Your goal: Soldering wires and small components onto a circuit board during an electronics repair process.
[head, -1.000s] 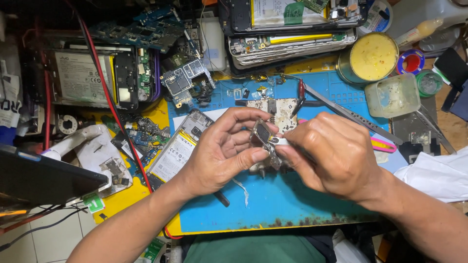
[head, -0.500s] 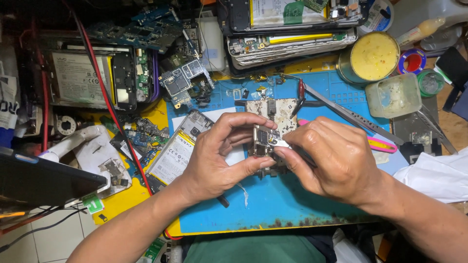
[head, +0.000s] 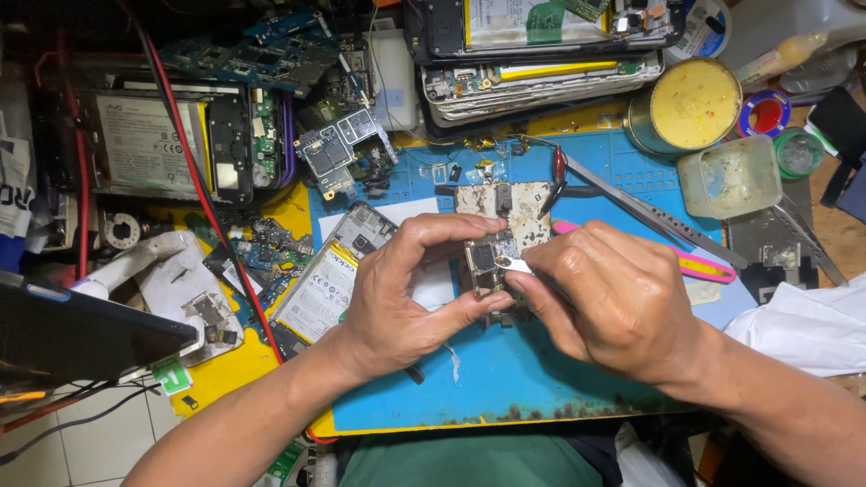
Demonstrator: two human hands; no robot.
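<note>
Above the blue mat (head: 505,388), 2 hands (head: 406,289) pinch a small circuit board (head: 487,261).

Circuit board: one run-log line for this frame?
left hand: grips small circuit board | right hand: presses thin metal tool onto it | under: blue mat
</note>
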